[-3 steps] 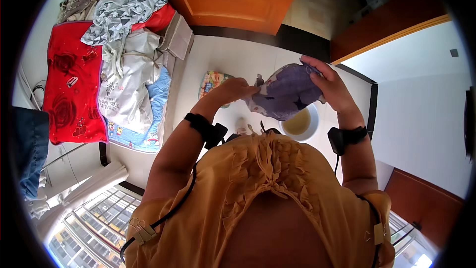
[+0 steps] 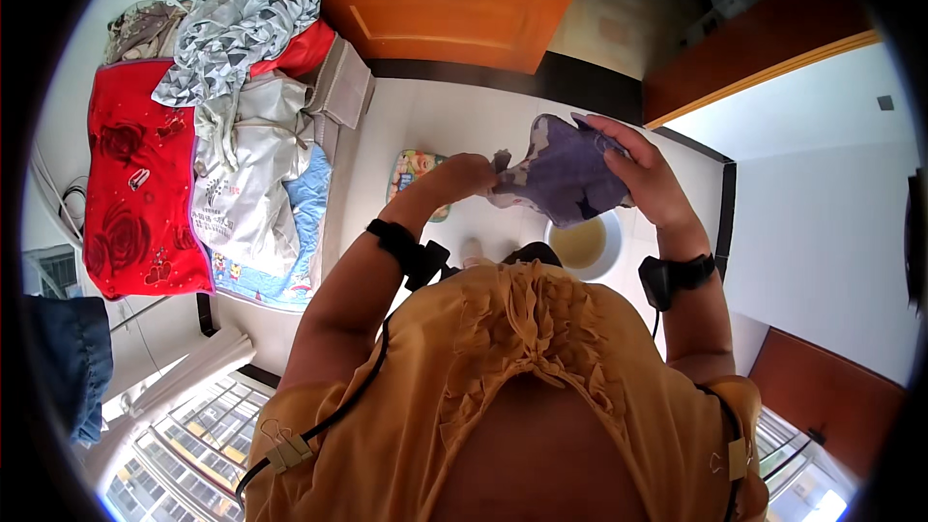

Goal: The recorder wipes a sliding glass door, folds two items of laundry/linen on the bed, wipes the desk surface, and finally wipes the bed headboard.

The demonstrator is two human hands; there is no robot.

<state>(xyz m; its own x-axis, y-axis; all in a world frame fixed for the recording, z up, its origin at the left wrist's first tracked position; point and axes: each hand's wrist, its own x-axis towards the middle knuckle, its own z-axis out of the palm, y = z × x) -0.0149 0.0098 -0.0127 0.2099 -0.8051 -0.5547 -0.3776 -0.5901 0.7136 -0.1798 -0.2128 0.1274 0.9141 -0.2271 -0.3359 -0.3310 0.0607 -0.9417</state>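
A purple cloth (image 2: 570,169) with pale patches and a dark star shape is spread between my two hands, above the floor. At its left end, my left hand (image 2: 464,175) is closed on a bunched corner. My right hand (image 2: 640,172) grips the opposite edge, thumb on the near face and fingers behind. Below the cloth stands a white basin (image 2: 613,249) holding cloudy yellowish liquid; the cloth's lower edge hides part of its rim.
A colourful small mat (image 2: 410,166) lies on the pale floor beyond my left forearm. Bedding, a red blanket (image 2: 140,203) and a white bag (image 2: 253,198) are piled at the left. An orange door (image 2: 454,24) stands ahead, and a white wall (image 2: 812,203) rises at the right.
The cloth has been drawn out flatter, and its upper edge now rises to a peak. Both hands keep their hold. The view has shifted slightly.
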